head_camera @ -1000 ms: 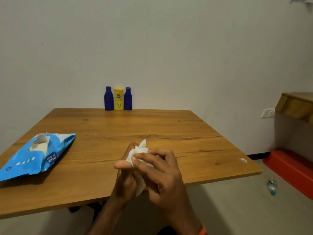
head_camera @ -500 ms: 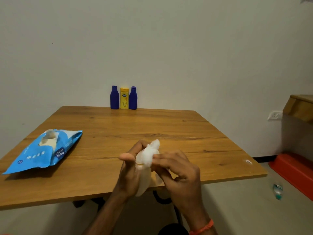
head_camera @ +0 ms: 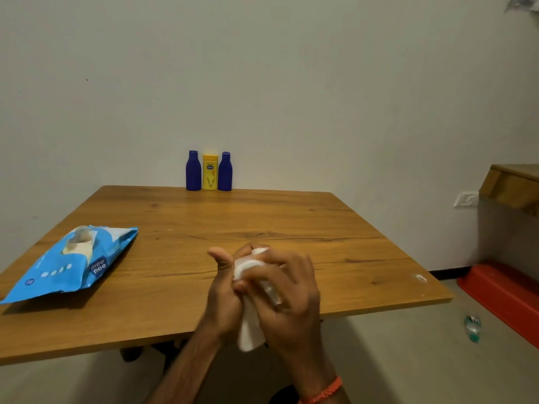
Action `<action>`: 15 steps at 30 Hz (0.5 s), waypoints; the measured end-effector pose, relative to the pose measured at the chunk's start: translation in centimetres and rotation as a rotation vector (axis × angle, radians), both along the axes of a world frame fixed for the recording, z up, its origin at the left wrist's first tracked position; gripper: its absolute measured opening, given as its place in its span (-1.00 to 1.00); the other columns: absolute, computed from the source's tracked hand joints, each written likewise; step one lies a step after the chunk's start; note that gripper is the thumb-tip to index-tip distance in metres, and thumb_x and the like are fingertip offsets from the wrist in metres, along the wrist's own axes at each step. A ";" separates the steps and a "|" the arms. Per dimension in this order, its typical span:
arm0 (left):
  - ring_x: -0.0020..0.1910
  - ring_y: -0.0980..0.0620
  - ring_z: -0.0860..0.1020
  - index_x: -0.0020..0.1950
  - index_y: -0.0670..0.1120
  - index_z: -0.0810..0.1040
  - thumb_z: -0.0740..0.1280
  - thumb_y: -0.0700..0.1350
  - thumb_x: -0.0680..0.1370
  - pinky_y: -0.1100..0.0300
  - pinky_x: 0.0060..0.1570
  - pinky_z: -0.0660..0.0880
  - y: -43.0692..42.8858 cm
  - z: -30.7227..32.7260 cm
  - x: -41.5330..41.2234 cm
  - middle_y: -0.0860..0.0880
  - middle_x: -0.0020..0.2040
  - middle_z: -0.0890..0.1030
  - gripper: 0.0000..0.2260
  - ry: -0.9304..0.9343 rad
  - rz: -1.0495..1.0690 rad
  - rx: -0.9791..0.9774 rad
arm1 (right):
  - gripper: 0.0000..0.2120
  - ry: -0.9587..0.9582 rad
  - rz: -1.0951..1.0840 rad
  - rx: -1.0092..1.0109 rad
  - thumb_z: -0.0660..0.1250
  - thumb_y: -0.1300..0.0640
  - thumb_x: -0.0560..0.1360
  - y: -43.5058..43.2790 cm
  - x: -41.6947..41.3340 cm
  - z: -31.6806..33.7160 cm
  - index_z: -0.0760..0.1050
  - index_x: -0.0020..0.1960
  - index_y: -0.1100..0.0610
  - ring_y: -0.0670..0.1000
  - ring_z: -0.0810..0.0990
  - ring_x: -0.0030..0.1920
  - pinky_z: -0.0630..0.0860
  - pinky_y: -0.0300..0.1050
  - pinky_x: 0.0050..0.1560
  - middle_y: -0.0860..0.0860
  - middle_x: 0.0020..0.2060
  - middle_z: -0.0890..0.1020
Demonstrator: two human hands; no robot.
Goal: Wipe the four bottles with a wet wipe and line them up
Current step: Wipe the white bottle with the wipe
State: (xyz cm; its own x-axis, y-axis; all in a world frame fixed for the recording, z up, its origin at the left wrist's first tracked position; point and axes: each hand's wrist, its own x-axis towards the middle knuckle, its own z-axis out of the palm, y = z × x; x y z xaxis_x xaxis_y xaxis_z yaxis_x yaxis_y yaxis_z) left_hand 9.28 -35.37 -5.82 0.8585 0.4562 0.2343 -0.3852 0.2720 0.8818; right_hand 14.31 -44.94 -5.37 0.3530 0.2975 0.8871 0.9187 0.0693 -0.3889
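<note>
Gripping a white bottle (head_camera: 250, 335) low in the middle of the frame, the left hand (head_camera: 223, 295) curls round it from the left with its thumb raised. The right hand (head_camera: 291, 298) closes over a wet wipe (head_camera: 245, 265) bunched on the bottle's upper part, so only the lower end shows beneath both palms, over the near edge of the wooden table (head_camera: 291, 223). At the far edge, centre frame, three bottles stand upright in a row against the wall: a blue bottle (head_camera: 193, 170), a yellow bottle (head_camera: 210, 172) and a second blue bottle (head_camera: 225, 171), nearly touching. A blue pack of wipes (head_camera: 58, 269) lies at the left of the frame, its flap open.
</note>
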 end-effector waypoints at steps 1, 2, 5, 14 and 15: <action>-0.13 -0.09 0.67 0.04 -0.12 0.62 -0.03 0.54 0.38 0.10 -0.19 0.63 0.1 -0.1 -0.1 -0.16 -0.11 0.68 -0.18 0.014 0.012 0.028 | -0.88 -0.063 0.032 -0.017 0.49 0.14 0.47 0.0 -0.2 -0.1 0.65 0.00 0.04 -0.06 0.51 0.10 0.48 -0.22 0.03 -0.08 0.03 0.59; -0.11 -0.11 0.66 0.06 -0.14 0.60 -0.01 0.58 0.35 0.09 -0.18 0.63 0.2 -0.1 -0.2 -0.17 -0.10 0.67 -0.14 0.030 0.010 0.051 | -0.85 -0.099 0.053 -0.018 0.50 0.17 0.47 -0.1 0.0 -0.3 0.66 0.03 0.05 -0.05 0.53 0.09 0.50 -0.19 0.03 -0.07 0.02 0.63; -0.10 -0.16 0.65 0.08 -0.10 0.61 0.03 0.64 0.27 0.04 -0.16 0.63 0.4 -0.2 -0.7 -0.22 -0.08 0.67 -0.10 0.078 -0.036 0.060 | -0.79 0.016 0.019 0.078 0.52 0.18 0.45 -0.4 1.1 -0.5 0.68 0.08 0.08 -0.01 0.61 0.00 0.55 -0.10 -0.08 -0.08 -0.02 0.68; -0.18 -0.09 0.63 0.01 -0.08 0.62 0.21 0.64 0.19 0.07 -0.22 0.60 0.1 0.6 -0.7 -0.16 -0.12 0.64 -0.15 -0.046 -0.109 -0.089 | -0.87 0.024 -0.028 0.163 0.53 0.22 0.44 -0.2 -0.5 -1.2 0.72 -0.02 0.10 -0.04 0.61 -0.09 0.55 -0.16 -0.15 -0.03 -0.11 0.64; -0.21 -0.08 0.63 -0.01 -0.06 0.62 0.16 0.61 0.25 0.07 -0.26 0.61 0.0 0.6 -0.7 -0.17 -0.14 0.63 -0.21 -0.049 -0.122 -0.130 | -0.86 0.087 -0.042 0.191 0.54 0.23 0.43 -0.2 -0.4 -1.2 0.72 -0.02 0.11 -0.07 0.61 -0.07 0.56 -0.19 -0.13 -0.03 -0.10 0.63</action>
